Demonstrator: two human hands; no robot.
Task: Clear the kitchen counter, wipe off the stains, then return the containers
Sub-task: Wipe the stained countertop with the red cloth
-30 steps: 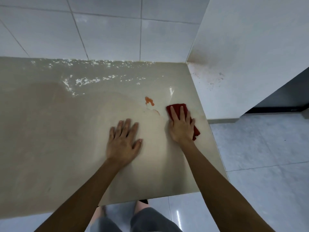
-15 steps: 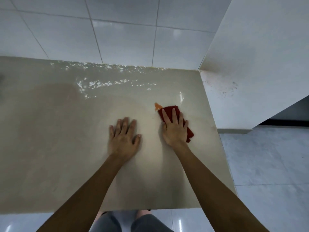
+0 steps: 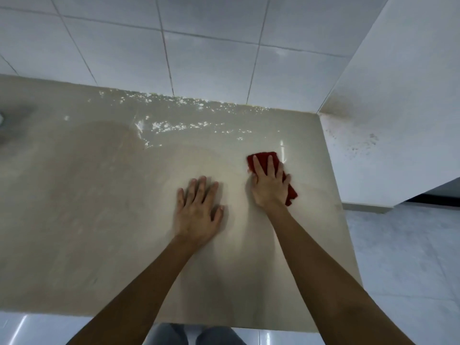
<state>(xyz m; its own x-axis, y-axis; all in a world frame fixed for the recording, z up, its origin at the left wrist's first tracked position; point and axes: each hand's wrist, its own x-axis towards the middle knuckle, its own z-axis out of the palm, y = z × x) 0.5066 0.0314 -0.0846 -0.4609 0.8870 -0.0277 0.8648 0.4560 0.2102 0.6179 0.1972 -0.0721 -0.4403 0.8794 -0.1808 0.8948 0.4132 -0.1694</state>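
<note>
A beige stone counter (image 3: pixel 99 220) fills most of the view. My right hand (image 3: pixel 270 185) presses flat, fingers straight, on a dark red cloth (image 3: pixel 262 159) near the counter's right side. The cloth sticks out beyond my fingertips and at my wrist's right side. No orange stain shows around the cloth. My left hand (image 3: pixel 198 212) rests flat on the bare counter, palm down, a little left of and nearer than the right hand. No containers are in view.
White wall tiles (image 3: pixel 199 46) rise behind the counter. A white side wall (image 3: pixel 398 120) with dark speckles closes off the right rear corner. The counter's right edge drops to a grey tiled floor (image 3: pixel 410 270). A blurred dark patch (image 3: pixel 12 125) lies at the far left.
My right hand slid the red cloth left and forward over the orange stain, which no longer shows. The left hand stayed flat on the counter. The camera tilted.
</note>
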